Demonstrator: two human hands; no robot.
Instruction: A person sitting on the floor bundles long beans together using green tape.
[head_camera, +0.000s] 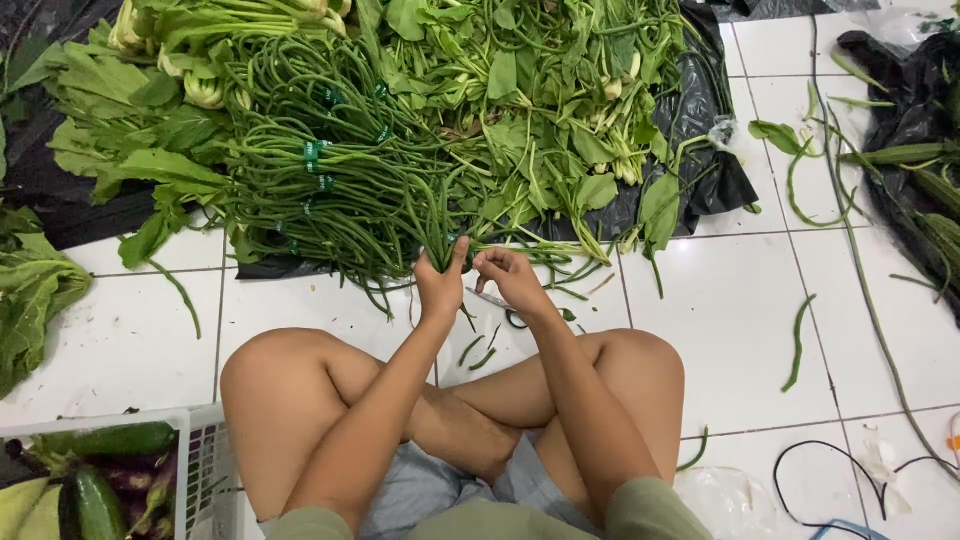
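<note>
White tiled floor (720, 330), black plastic sheet (700, 120) loaded with greens. The left hand (441, 285) is closed around the stem ends of a bundle of long beans (340, 170); keep this grip firm and the ends level. The right hand (510, 278), fingers curled, pinches at the same ends, just beside.

The white basket (200, 450) at the lower left is cut off by the frame's edges. The black cable (800, 480) at the lower right runs off the bottom edge. Under the right hand (510, 278), a small tool on the floor is mostly hidden.
</note>
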